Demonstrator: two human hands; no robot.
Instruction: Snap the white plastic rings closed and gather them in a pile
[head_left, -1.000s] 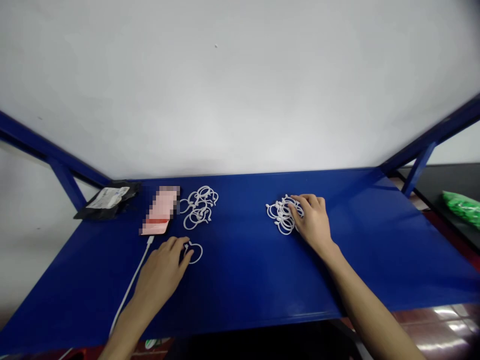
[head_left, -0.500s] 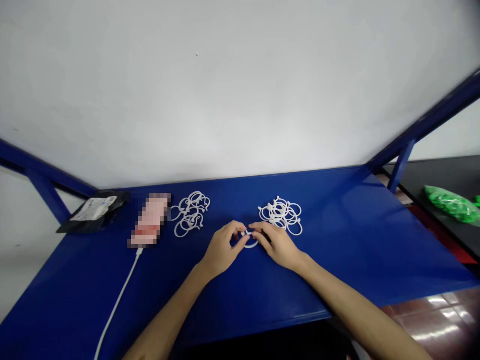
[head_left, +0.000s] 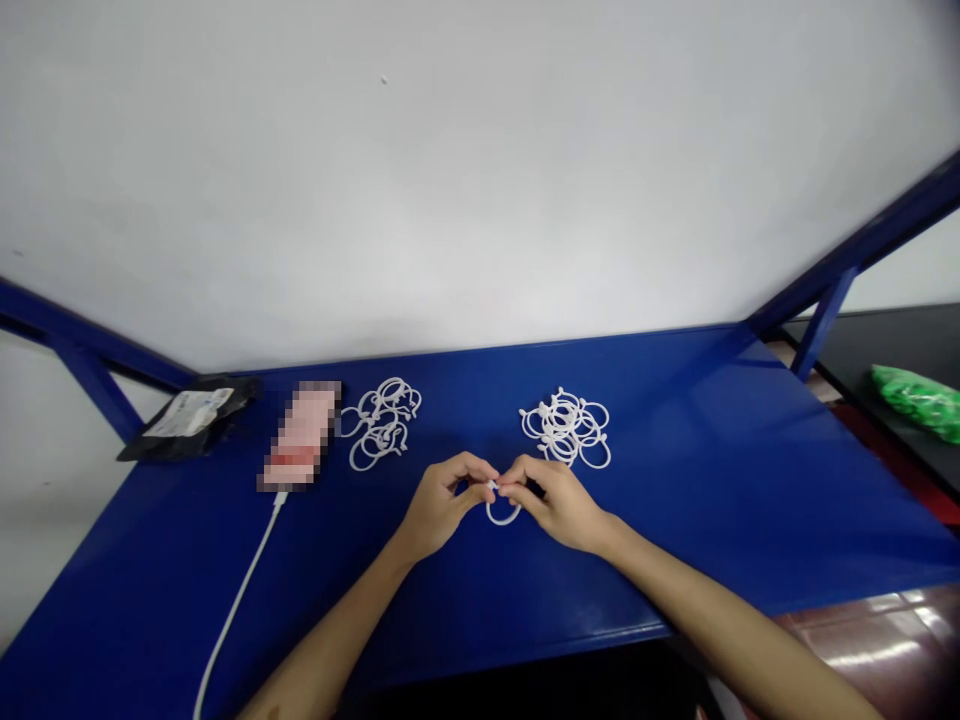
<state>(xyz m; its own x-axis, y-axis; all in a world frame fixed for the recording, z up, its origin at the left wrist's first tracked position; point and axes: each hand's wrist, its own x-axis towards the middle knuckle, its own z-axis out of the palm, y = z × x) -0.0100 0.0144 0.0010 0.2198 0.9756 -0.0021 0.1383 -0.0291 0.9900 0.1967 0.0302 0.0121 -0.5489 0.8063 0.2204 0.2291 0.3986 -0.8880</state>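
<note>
Between my hands is one white plastic curtain ring point(head_left: 503, 521), its loop hanging down toward me. My left hand point(head_left: 444, 505) pinches the left side of its top between thumb and forefinger. The thumb and forefinger of my right hand point(head_left: 553, 500) grip the other side, and the fingertips of both hands nearly meet. They partly hide the ring's ends, so I cannot tell whether it is joined. Beyond my right hand lies a pile of white rings point(head_left: 566, 430). A second group of white rings point(head_left: 381, 420), some with open ends, lies beyond my left hand.
A blurred-out pink item point(head_left: 304, 430) lies on the blue table point(head_left: 720, 480) at left, with a white cable point(head_left: 240, 600) running from it toward me. Behind it sits a black plastic package point(head_left: 191, 415). Blue frame bars flank the table. A green bag point(head_left: 919, 400) is far right.
My hands have drawn slightly nearer to me, and their fingertips have come closer together at the top of the ring. More of the ring's loop shows below them.
</note>
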